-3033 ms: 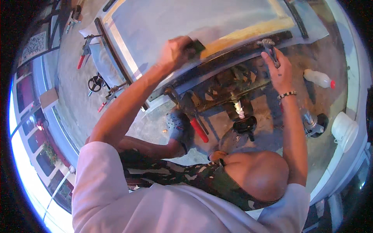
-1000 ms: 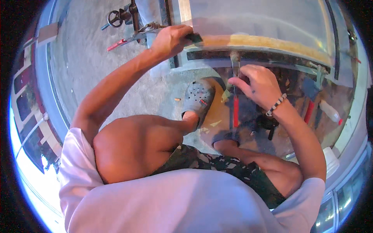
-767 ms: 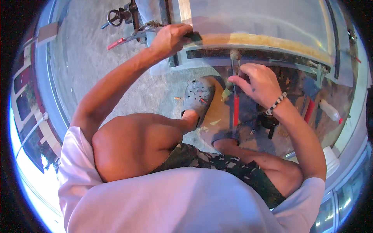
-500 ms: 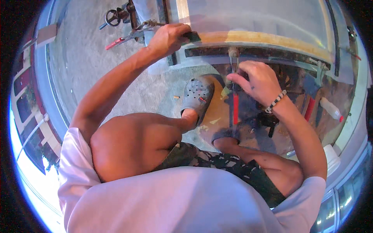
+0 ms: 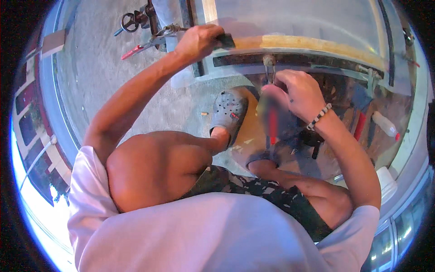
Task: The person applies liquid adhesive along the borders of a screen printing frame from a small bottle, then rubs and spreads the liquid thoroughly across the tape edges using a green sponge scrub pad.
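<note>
My left hand (image 5: 197, 43) is closed around a small dark block (image 5: 225, 41), which rests against the left end of a pale wooden strip (image 5: 299, 43). My right hand (image 5: 299, 93) is closed at the metal arm of a clamp (image 5: 269, 67), thumb and fingers bent in against it; the fingertips are partly hidden. Below that hand hangs the clamp's red handle (image 5: 273, 129), with a blurred patch over its upper part. A dark bar (image 5: 244, 60) runs along the near edge of a translucent sheet (image 5: 290, 18), just below the wooden strip.
Another clamp with a red handle (image 5: 131, 52) juts out at the left, near a black handwheel (image 5: 130, 21). At the right are a further red-handled clamp (image 5: 360, 127) and a white bottle with a red cap (image 5: 385, 123). My grey clog (image 5: 229, 111) stands on the concrete floor (image 5: 149, 99).
Both hands keep their places and grips, shifting very slightly in the picture along with the whole scene. A blurred patch now lies over the clamp handle below my right thumb.
</note>
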Tool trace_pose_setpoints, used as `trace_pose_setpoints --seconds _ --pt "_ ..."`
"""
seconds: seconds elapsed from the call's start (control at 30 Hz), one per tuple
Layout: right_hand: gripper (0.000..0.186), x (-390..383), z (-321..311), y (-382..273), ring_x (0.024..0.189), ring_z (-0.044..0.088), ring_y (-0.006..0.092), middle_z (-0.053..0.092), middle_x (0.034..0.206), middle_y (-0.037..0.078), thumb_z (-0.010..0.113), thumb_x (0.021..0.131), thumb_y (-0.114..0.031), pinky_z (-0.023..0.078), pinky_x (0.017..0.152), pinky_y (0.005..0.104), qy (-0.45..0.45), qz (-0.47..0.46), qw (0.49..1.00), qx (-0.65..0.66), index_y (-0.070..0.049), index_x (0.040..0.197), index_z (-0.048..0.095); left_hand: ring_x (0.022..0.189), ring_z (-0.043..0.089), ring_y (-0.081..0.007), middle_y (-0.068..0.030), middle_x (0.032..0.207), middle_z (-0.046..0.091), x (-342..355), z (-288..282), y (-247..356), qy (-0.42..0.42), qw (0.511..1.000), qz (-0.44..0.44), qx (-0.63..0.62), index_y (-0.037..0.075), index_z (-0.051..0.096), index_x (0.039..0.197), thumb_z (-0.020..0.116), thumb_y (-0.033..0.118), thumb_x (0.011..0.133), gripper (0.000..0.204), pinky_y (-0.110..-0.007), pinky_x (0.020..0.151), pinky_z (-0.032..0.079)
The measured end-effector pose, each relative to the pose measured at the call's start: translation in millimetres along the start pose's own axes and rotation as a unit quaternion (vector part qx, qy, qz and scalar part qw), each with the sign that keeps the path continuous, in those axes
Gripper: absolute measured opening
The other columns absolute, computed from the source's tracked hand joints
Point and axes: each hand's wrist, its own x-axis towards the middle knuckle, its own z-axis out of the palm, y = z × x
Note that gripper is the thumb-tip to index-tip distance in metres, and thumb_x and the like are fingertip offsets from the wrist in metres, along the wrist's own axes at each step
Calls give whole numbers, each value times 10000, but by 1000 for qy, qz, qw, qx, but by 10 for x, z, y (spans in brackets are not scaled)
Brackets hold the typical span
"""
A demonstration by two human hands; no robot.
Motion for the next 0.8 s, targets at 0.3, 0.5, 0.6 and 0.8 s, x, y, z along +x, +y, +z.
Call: trace_pose_setpoints --seconds 0.3,0.5,0.6,0.8 --pt "395 18 -35 -10 705 600 404 602 715 178 722 851 -379 465 627 470 -27 15 999 32 -23 726 608 903 664 -446 -262 966 688 97 -315 -156 97 964 -240 64 -27 556 1071 764 289 792 470 -515 784 521" --pt "437 14 -30 -7 712 608 399 608 716 175 693 864 -436 477 636 468 -17 15 1000 21 -30 722 617 877 710 -335 -205 980 715 599 -448 -681 56 917 -395 -4 -38 616 1050 813 323 750 509 -409 776 553" --pt "438 9 -42 -18 710 609 395 608 716 173 686 869 -441 482 638 466 -24 32 999 34 -30 731 622 805 705 -227 -155 909 715 684 -489 -896 42 888 -443 -115 -43 652 977 869 307 722 484 -344 712 561" --pt "467 -6 -21 41 696 600 400 595 695 179 677 871 -461 475 622 472 -34 47 996 63 -26 713 612 701 693 -165 -96 855 713 738 -319 -1058 75 880 -443 -155 -1 669 975 890 269 719 432 -310 610 566"
